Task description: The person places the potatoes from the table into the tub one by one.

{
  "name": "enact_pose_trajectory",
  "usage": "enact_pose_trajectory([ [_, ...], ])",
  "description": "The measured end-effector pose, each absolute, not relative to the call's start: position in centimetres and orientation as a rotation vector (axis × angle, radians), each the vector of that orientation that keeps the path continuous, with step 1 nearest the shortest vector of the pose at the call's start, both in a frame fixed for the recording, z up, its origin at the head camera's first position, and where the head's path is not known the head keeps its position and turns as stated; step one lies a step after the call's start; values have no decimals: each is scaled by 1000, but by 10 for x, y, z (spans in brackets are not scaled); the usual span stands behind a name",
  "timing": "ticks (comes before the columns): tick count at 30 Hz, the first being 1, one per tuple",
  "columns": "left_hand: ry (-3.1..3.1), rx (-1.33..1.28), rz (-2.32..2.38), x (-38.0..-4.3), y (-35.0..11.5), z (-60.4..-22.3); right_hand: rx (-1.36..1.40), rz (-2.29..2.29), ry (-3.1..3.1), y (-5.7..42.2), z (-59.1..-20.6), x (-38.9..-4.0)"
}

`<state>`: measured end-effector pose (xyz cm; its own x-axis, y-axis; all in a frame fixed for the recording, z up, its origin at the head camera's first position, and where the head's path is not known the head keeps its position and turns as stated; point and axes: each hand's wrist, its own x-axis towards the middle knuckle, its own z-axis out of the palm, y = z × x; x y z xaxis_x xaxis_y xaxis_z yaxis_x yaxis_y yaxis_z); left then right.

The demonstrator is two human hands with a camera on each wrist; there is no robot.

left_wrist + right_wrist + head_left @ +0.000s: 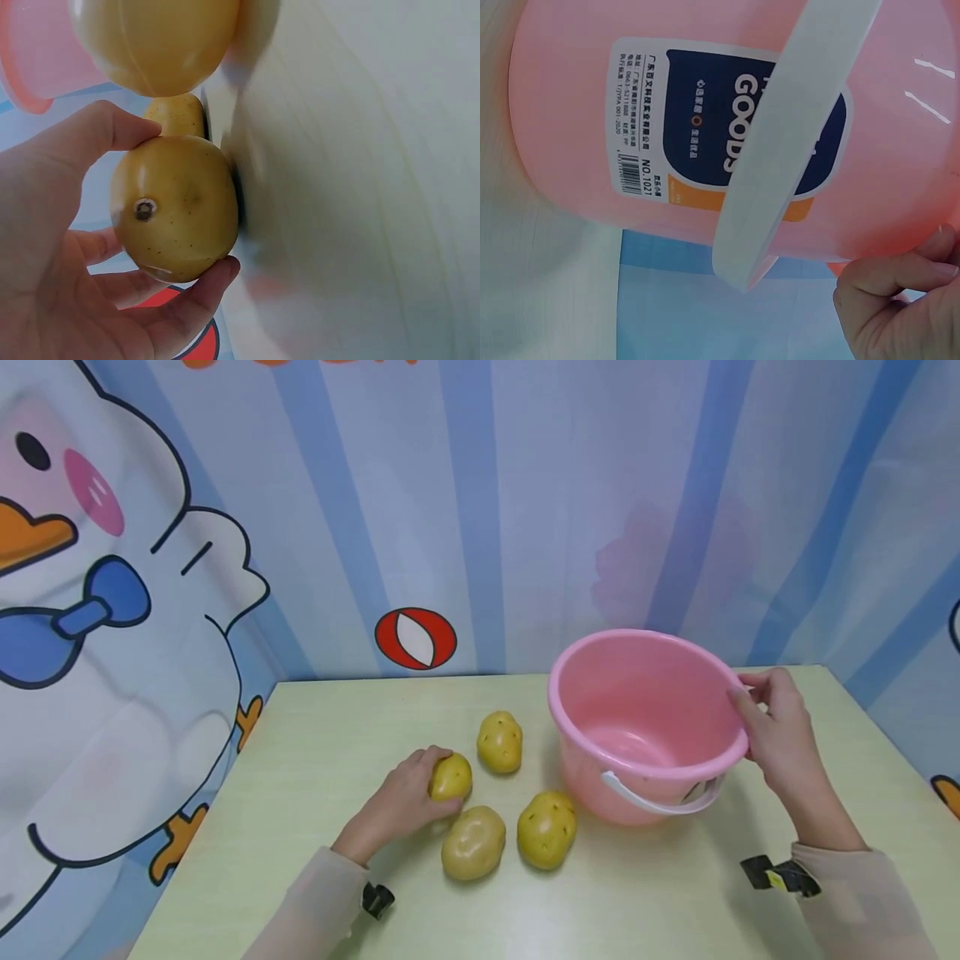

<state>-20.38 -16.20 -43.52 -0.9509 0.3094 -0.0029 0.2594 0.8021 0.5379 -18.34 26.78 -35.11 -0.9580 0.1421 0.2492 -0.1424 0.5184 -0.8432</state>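
My left hand (408, 793) grips a yellow potato (452, 777) near the middle of the table. In the left wrist view the thumb and fingers curl round that potato (176, 210), close to the tabletop. Three more potatoes lie around it: a yellow one (499, 742) behind, a paler one (474, 843) in front and a spotted one (547, 830) beside the bucket. My right hand (780, 727) pinches the right rim of a pink bucket (600, 777), which looks empty inside. The right wrist view shows the bucket's label (727, 127) and white handle (787, 142), hanging down its side.
The pale wooden table (315, 727) ends at a blue striped backdrop (525, 527) with a cartoon duck (135, 718) on the left and a red ball print (416, 638). A dark strap piece (377, 900) sits at the left cuff, another (780, 877) at the right.
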Motion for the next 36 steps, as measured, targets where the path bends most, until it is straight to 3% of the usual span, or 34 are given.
enact_pose_trajectory([
  [36, 2941, 462, 821, -203, -165, -438, -14, 1455, -2463, 267, -350, -184],
])
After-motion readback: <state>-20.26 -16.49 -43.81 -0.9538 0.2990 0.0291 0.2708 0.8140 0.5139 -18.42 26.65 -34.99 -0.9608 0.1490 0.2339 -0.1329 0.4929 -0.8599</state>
